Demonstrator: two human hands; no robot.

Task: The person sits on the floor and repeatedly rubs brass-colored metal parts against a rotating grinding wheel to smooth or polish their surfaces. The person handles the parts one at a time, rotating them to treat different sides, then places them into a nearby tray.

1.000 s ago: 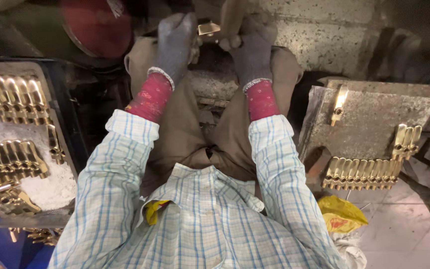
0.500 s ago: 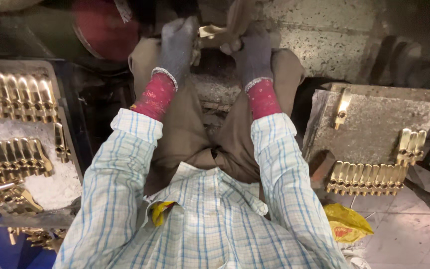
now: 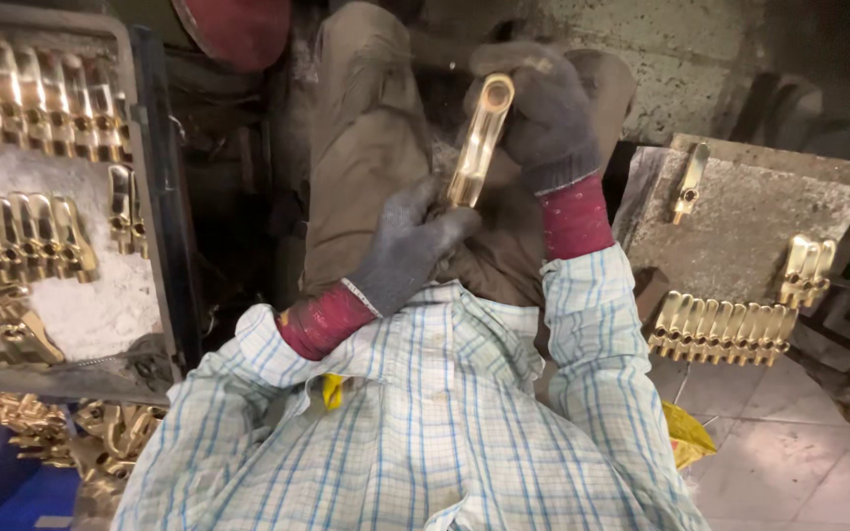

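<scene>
Both gloved hands on one brass piece, held over the lap

Right hand [image 3: 543, 123] grip closed round the top of the brass piece [image 3: 479, 143], left hand [image 3: 410, 246] pinching its lower end; open end tilted toward the camera, likely for inspection; finished-looking pieces in rows on the left tray [image 3: 145, 197] and right worktop [image 3: 740, 221], both within reach.

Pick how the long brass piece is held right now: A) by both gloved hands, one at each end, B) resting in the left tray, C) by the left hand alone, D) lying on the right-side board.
A: the left hand grips the lower end of the brass piece and the right hand grips its upper end.
</scene>
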